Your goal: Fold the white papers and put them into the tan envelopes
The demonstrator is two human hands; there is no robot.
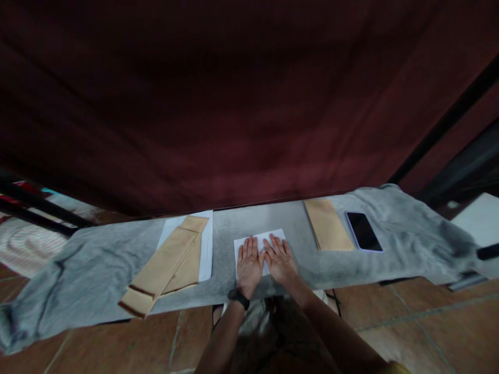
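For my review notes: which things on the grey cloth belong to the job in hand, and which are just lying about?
Job:
white paper, under the left hand and right hand
probably, though untouched: folded brown paper, white sheets beneath it, brown paper stack

Lying about:
smartphone, apparently unrelated
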